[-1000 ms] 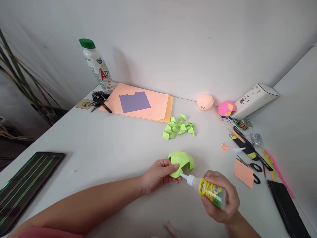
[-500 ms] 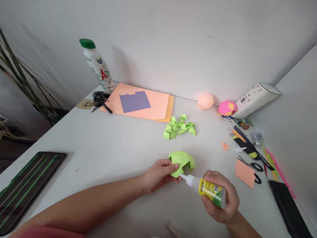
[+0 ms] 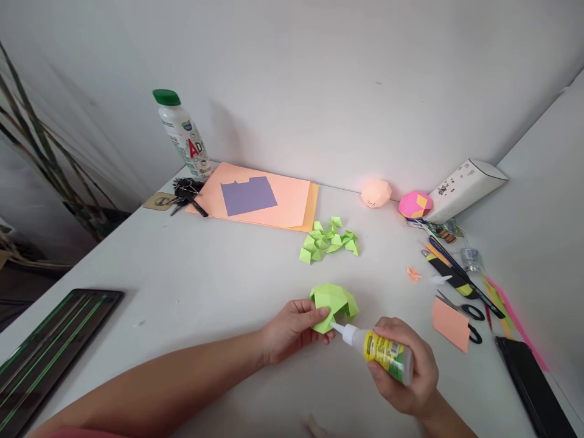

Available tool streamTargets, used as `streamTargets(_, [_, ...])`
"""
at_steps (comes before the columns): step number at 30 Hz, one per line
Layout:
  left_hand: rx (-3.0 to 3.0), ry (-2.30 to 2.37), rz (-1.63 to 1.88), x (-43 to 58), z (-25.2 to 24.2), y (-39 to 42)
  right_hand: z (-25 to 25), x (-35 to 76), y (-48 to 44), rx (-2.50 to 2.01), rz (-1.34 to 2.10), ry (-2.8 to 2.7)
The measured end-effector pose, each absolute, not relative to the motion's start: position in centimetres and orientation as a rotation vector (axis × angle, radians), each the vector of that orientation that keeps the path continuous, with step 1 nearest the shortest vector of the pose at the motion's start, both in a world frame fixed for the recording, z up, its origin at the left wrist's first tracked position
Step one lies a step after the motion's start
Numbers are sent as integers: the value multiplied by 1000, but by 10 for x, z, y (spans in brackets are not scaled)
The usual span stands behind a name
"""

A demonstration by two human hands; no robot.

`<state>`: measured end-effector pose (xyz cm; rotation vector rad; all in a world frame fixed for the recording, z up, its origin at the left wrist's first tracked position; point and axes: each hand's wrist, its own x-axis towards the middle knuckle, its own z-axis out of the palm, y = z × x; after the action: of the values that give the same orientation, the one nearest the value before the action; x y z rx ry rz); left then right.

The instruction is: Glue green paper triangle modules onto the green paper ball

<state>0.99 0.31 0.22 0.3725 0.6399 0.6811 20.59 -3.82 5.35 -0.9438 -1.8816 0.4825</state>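
Note:
A green faceted paper shell (image 3: 335, 299), partly built and open at its lower right, is pinched between the thumb and fingers of my left hand (image 3: 294, 328). My right hand (image 3: 408, 365) is wrapped around a glue bottle (image 3: 385, 353) with a yellow and green label. The bottle is tilted, and its white nozzle tip meets or nearly meets the shell's lower edge; I cannot tell whether glue is coming out. Beyond the shell lies a loose cluster of small folded green paper pieces (image 3: 328, 239).
Orange paper sheets (image 3: 287, 207) carry a purple piece (image 3: 249, 196) near the wall. At the right lie scissors (image 3: 472, 311), a peach paper square (image 3: 449, 322), pens and a black case (image 3: 533, 383). A tablet (image 3: 55, 353) lies left. Two paper balls (image 3: 376, 193) stand at the back.
The view has tilted slightly, so most things sit a little lower in the picture. Both hands keep their grips, and the nozzle stays at the shell's lower edge.

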Motion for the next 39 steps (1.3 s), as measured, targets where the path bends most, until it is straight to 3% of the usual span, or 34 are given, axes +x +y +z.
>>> streamTargets(39, [375,623,693,9,-1,3,49,207,-42,-924,461,-1946])
